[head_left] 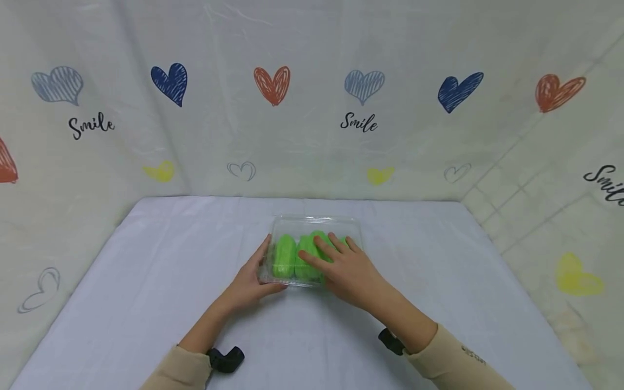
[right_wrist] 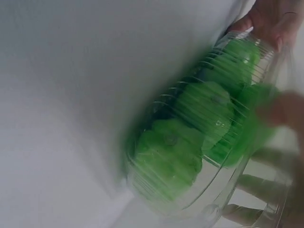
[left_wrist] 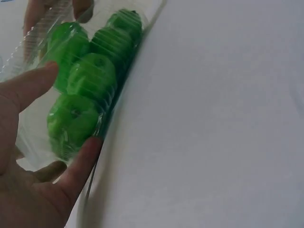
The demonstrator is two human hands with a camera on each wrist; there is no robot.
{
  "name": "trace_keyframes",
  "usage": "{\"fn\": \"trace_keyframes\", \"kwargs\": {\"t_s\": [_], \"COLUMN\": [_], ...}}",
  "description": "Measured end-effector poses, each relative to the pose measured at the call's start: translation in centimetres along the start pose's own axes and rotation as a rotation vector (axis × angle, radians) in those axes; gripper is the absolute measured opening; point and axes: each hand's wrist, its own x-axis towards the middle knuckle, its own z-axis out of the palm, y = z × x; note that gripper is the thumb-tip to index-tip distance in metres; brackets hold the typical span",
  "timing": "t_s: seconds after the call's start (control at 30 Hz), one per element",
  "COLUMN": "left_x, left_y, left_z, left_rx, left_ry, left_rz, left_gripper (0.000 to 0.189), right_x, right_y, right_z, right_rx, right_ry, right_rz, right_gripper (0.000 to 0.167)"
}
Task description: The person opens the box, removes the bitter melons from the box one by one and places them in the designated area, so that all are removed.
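A clear plastic box [head_left: 317, 219] with ribbed walls rests on the table, holding several long green vegetables [head_left: 285, 257] with lobed ends that look like peppers. My left hand [head_left: 251, 279] grips the box's left end, fingers along the side and thumb at the near edge. In the left wrist view, that hand's fingertips [left_wrist: 90, 145] lie right at the box's lower edge. Over the right part of the box my right hand [head_left: 348, 268] is spread, its fingers apart and covering some of the vegetables. Clear plastic overlaps some right-hand fingers [right_wrist: 261, 187] in the right wrist view.
A white cloth [head_left: 161, 287] covers the table, whose far edge meets a pale backdrop [head_left: 312, 162] printed with hearts and words. Black straps [head_left: 226, 360] sit at both wrists, by the beige sleeves [head_left: 182, 368].
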Motion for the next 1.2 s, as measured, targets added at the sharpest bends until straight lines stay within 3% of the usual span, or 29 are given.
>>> {"fn": "trace_keyframes", "kwargs": {"t_s": [0.1, 0.23, 0.4, 0.67, 0.93, 1.2], "left_x": [-0.1, -0.3, -0.2, -0.1, -0.1, -0.1], "left_y": [0.1, 0.2, 0.2, 0.1, -0.3, -0.5], "left_z": [-0.2, -0.1, 0.3, 0.4, -0.1, -0.7], "left_rx": [-0.037, -0.08, -0.071, -0.084, -0.139, -0.145], "left_ry": [0.001, -0.001, 0.027, 0.034, -0.038, -0.111], "left_rz": [-0.022, -0.003, 0.023, 0.008, 0.027, 0.108], "left_gripper": [0.118, 0.12, 0.117, 0.11, 0.102, 0.095], "right_x": [0.2, 0.3, 0.4, 0.6, 0.6, 0.9], "right_y": [0.0, -0.1, 0.0, 0.2, 0.8, 1.6], "right_z": [-0.1, -0.2, -0.2, -0.5, -1.1, -1.5], "right_rx": [0.015, 0.021, 0.031, 0.042, 0.135, 0.195], "right_ry": [-0.006, -0.018, -0.016, -0.026, -0.052, -0.064], "right_rz": [-0.005, -0.015, -0.022, -0.043, -0.055, -0.093], "right_gripper": [0.072, 0.074, 0.075, 0.072, 0.078, 0.082]}}
